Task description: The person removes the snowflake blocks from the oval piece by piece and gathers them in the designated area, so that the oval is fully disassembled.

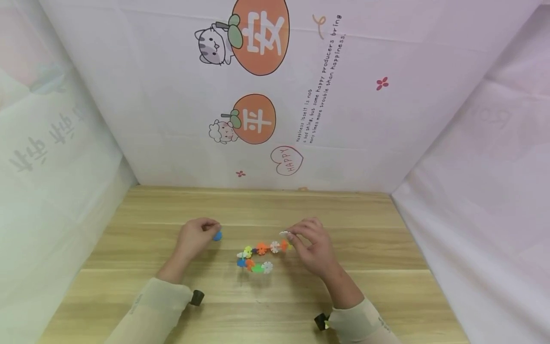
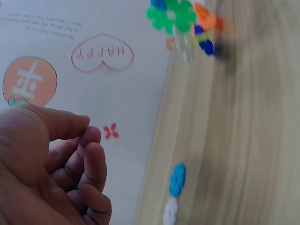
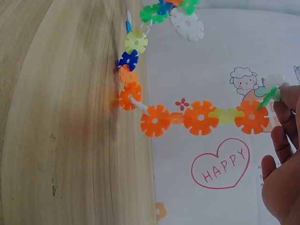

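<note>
A chain of interlocking notched plastic discs (image 1: 261, 248), in orange, yellow, white, green and blue, curves between my two hands. My right hand (image 1: 315, 246) pinches a white disc (image 3: 274, 83) at the chain's end, with a green disc (image 3: 267, 98) slotted into it. From there an orange disc (image 3: 251, 116) and a yellow disc (image 3: 226, 116) lead on to the rest. My left hand (image 2: 65, 164) has its fingers loosely curled, thumb close to the index finger, and nothing shows between them. Near its fingertips is a blue disc (image 1: 217, 235); a white disc (image 2: 171, 212) adjoins it in the left wrist view.
The wood-grain table (image 1: 206, 306) ends at a white printed cloth (image 1: 172, 110) behind. Similar cloth hangs at the left and right sides. A small black device (image 1: 197, 297) sits at the left cuff and another black device (image 1: 321, 321) at the right cuff.
</note>
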`<state>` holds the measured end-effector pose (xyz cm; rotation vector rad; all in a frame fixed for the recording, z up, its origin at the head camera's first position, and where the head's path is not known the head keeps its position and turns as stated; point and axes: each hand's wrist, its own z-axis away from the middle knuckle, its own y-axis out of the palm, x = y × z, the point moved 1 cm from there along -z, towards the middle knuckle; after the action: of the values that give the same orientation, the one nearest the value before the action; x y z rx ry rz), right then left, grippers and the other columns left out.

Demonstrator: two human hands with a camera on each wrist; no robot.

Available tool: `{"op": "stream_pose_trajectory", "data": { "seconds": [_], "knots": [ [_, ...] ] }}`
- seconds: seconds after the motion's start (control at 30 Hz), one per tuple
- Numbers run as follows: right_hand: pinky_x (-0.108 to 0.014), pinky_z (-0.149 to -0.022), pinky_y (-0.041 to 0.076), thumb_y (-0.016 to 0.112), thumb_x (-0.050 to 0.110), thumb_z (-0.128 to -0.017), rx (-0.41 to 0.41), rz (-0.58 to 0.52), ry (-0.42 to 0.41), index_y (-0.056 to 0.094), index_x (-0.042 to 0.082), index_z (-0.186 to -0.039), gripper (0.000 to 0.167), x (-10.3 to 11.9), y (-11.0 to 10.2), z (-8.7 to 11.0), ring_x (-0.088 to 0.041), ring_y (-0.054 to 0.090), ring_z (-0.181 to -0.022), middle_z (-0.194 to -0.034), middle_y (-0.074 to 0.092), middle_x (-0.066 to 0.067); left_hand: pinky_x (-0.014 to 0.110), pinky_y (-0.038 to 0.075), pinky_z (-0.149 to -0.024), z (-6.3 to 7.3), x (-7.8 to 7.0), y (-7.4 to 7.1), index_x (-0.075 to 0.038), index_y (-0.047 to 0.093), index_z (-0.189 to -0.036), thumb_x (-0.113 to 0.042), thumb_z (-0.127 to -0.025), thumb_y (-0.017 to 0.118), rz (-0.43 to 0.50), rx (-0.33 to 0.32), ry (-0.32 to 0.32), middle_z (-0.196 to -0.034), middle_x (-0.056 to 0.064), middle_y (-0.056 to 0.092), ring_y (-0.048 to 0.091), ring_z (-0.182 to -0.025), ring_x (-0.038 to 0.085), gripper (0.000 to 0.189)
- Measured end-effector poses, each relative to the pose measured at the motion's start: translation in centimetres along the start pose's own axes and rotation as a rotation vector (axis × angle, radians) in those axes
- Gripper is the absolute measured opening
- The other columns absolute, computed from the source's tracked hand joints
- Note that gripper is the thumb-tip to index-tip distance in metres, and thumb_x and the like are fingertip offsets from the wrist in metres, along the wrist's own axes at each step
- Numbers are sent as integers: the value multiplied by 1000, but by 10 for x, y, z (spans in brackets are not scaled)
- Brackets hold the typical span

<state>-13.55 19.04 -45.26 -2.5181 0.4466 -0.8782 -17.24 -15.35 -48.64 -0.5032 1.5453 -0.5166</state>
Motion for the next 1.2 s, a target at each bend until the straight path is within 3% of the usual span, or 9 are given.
{"op": "stream_pose_trajectory", "data": {
  "seconds": [0.2, 0.43, 0.6, 0.73, 1.0, 1.2],
  "knots": [
    [-35, -81, 46, 76, 8, -94, -11, 10, -38, 79, 12, -97, 6, 0, 2, 0, -21, 58, -93, -94, 74, -1, 42, 57, -84, 7, -33, 15, -15, 77, -111, -34, -101, 69, 58, 20, 57, -101, -1, 75, 68, -95, 20, 23],
    [-36, -85, 47, 77, 6, -92, -12, 9, -40, 79, 12, -97, 9, 1, 3, -3, -22, 61, -95, -95, 76, -1, 36, 57, -74, 17, -74, 33, -21, 77, -108, -33, -99, 72, 166, 104, 227, -95, -9, 72, 65, -88, 16, 15],
    [-35, -85, 47, 81, 5, -88, -5, 14, -16, 79, 15, -97, 13, 3, 3, -3, -19, 62, -94, -97, 77, 5, 35, 54, -74, 20, -93, 44, -27, 76, -111, -32, -97, 76, 200, 172, 339, -105, -10, 74, 65, -91, 11, 15],
    [-34, -84, 47, 84, 6, -86, -1, 16, -20, 79, 15, -96, 14, 7, 4, -4, -18, 61, -92, -95, 77, 7, 36, 53, -76, 23, -103, 50, -30, 77, -112, -33, -95, 79, 183, 208, 386, -114, -17, 71, 65, -91, 6, 18],
    [-35, -83, 46, 85, 6, -84, -2, 7, -66, 79, 15, -96, 16, 6, 6, -4, -17, 59, -89, -94, 78, 7, 32, 52, -69, 27, -109, 56, -35, 79, -101, -31, -95, 78, 171, 202, 430, -105, -22, 71, 63, -89, 7, 7],
    [-42, -90, 47, 89, 14, -81, 75, -17, 54, 76, 14, -117, 38, 3, 5, 3, -22, 57, -107, -114, 75, 3, 30, 50, -65, 27, -109, 57, -32, 80, -98, -28, -96, 78, 178, 182, 435, -100, -22, 72, 63, -88, 9, 5]
  ]
}}
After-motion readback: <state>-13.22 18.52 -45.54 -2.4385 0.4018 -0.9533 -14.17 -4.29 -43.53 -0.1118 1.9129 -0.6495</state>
